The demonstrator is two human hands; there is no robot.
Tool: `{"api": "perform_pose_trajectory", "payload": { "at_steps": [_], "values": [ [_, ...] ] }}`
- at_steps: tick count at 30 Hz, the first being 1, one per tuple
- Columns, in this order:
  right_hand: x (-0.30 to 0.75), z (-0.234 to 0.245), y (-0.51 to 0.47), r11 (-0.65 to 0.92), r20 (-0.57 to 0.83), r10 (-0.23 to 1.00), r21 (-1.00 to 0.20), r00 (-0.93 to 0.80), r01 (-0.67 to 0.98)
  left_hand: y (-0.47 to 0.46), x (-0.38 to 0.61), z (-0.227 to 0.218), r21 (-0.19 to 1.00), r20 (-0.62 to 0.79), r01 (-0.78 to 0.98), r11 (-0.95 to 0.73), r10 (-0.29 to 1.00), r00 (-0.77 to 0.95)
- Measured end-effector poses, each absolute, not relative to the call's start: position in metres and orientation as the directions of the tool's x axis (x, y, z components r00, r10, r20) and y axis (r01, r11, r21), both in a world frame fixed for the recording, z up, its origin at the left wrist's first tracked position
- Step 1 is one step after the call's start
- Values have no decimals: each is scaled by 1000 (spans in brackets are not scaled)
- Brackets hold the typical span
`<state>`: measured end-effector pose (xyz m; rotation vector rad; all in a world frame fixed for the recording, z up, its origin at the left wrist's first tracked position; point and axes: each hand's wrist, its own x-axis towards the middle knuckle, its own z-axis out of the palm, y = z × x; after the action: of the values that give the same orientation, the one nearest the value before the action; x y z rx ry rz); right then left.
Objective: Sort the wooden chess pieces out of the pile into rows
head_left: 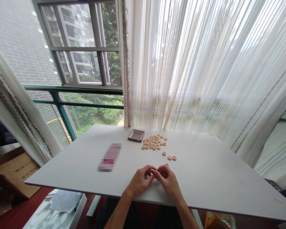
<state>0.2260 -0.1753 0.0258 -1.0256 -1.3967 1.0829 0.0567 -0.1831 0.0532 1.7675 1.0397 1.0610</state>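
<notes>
One round piece (167, 165) lies on the desk (209, 178) just beyond your right hand (167, 180), which partly hides it. Your left hand (140, 182) meets the right at the fingertips; you cannot tell whether either grip holds anything, as the fingers cover the gap. Note three loose pieces (169, 157) farther out. Beyond them, observe one piece cluster (154, 142), too crowded to count exactly. To its left, locate one shallow box (136, 135); nearer you, one pink item (110, 156), pixelated beyond reading
</notes>
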Motion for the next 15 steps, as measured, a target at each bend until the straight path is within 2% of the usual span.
{"api": "perform_pose_trajectory", "payload": {
  "at_steps": [6,15],
  "values": [
    [226,31,-180,250,244,963,-968,-117,36,-182,57,51,918,251,225,-326,918,308],
    [226,29,-178,228,231,964,-973,-129,-39,-179,56,46,919,258,221,-326,922,289]
  ]
}}
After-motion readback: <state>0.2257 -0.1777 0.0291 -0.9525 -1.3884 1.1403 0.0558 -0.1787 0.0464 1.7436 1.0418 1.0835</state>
